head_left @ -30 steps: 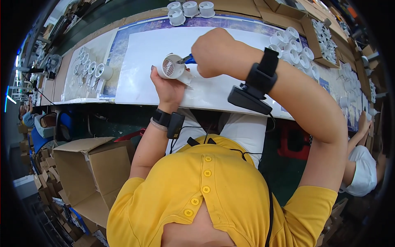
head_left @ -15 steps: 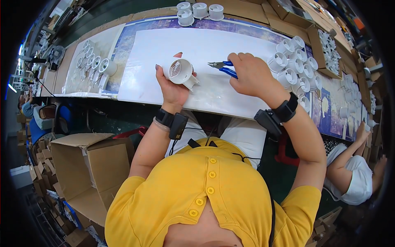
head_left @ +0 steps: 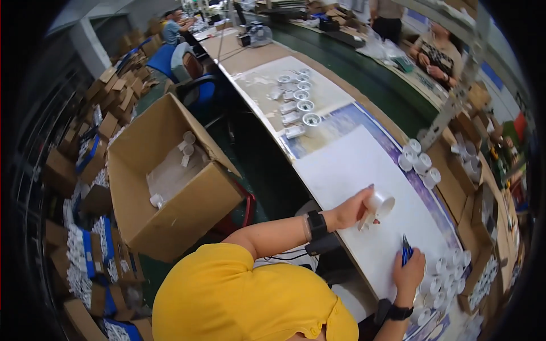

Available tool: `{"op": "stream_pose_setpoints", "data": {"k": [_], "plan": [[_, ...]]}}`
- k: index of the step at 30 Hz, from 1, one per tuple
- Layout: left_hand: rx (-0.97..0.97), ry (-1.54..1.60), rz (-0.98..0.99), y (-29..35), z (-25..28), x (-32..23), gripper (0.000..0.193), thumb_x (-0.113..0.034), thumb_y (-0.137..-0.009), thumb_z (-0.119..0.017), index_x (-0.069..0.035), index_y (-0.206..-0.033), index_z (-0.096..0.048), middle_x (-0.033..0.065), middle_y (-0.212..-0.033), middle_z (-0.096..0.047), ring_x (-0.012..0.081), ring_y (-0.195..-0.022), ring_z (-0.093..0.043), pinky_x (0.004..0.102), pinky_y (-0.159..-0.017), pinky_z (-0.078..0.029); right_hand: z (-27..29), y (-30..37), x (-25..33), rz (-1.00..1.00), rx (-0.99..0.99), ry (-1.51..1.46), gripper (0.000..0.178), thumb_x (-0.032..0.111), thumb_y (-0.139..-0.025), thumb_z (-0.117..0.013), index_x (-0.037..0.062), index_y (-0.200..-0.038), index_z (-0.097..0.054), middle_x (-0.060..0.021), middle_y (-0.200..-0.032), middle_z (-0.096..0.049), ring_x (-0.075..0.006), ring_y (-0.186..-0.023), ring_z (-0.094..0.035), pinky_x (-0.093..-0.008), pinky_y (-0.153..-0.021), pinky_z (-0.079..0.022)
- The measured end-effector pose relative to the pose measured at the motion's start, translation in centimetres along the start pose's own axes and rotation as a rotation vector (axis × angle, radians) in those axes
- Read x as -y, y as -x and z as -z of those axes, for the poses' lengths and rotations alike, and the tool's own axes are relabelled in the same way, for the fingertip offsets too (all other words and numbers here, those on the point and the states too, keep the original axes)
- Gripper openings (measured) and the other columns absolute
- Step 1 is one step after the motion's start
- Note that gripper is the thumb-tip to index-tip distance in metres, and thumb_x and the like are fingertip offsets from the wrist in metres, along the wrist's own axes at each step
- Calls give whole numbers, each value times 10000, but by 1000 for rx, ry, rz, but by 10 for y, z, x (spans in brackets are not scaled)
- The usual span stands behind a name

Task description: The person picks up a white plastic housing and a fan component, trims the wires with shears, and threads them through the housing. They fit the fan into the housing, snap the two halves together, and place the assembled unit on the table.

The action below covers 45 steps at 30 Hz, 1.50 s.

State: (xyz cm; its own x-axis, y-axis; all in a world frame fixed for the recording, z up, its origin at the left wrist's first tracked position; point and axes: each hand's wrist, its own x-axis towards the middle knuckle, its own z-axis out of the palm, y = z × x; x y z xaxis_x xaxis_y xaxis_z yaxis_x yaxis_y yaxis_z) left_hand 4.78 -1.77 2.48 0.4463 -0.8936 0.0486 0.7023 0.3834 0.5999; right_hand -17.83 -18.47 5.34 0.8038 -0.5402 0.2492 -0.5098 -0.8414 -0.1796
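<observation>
My left hand [head_left: 351,211] is closed around a white plastic cup-shaped part [head_left: 383,204] with a short side piece, held over the white sheet [head_left: 341,165] on the bench. In my right hand [head_left: 410,271] are blue-handled side cutters [head_left: 406,250], their tips pointing away from me and apart from the part. Just beyond and to the right of that hand stands a cluster of similar white parts [head_left: 438,281].
An open cardboard box [head_left: 182,227] on my left holds a few white parts. Rows of white parts [head_left: 305,106] lie farther along the bench, and more white cups [head_left: 421,163] stand at its far edge. A metal post [head_left: 452,108] rises behind them. Several people work nearby.
The view has swung to the left, bringing the box's inside into sight. My left hand still holds the white part and my right hand the cutters; the part's opening has turned rightward.
</observation>
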Motion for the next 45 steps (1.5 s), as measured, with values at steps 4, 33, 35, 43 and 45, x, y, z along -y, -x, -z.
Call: {"op": "stream_pose_setpoints", "data": {"k": [4,33,35,43,45], "plan": [[-82,-387,-69,0,-8,-25,527,-495,-964,-386,-100,-1309,-449,82,-1110,-595,231,-1025,-573,412,-854,-483,-6,-7,7,34,-30,-50,422,264,-790,-643,-5,-1088,-512,-194,-968,-528,-379,-926,-514,-457,-787,-424],[40,-76,98,-19,-19,-40,700,-615,-957,-211,-69,-1258,-528,66,-1184,-599,193,-875,-619,312,-734,-521,14,-31,44,223,-264,-278,533,224,-739,-728,108,-1222,-536,-200,-1321,-435,-386,-1180,-435,-455,-992,-346],[-56,-170,95,-19,-28,-33,679,-606,-962,-210,-82,-1264,-521,63,-1173,-602,187,-889,-618,319,-736,-520,30,-32,58,243,-267,-323,535,214,-725,-741,120,-1215,-546,-189,-1336,-422,-377,-1191,-430,-449,-1000,-342],[-150,-297,102,-15,-52,-9,630,-588,-972,-197,-119,-1267,-498,51,-1160,-602,157,-967,-601,321,-735,-516,43,-49,82,467,-253,-224,478,254,-665,-770,128,-1096,-606,-168,-1397,-378,-356,-1276,-367,-459,-1038,-310],[-136,-299,116,-14,-49,-8,623,-587,-973,-196,-125,-1266,-495,49,-1162,-600,153,-983,-597,320,-739,-516,40,-52,85,489,-202,-220,456,272,-658,-771,125,-1059,-613,-161,-1407,-371,-362,-1294,-346,-465,-1047,-299]]}}
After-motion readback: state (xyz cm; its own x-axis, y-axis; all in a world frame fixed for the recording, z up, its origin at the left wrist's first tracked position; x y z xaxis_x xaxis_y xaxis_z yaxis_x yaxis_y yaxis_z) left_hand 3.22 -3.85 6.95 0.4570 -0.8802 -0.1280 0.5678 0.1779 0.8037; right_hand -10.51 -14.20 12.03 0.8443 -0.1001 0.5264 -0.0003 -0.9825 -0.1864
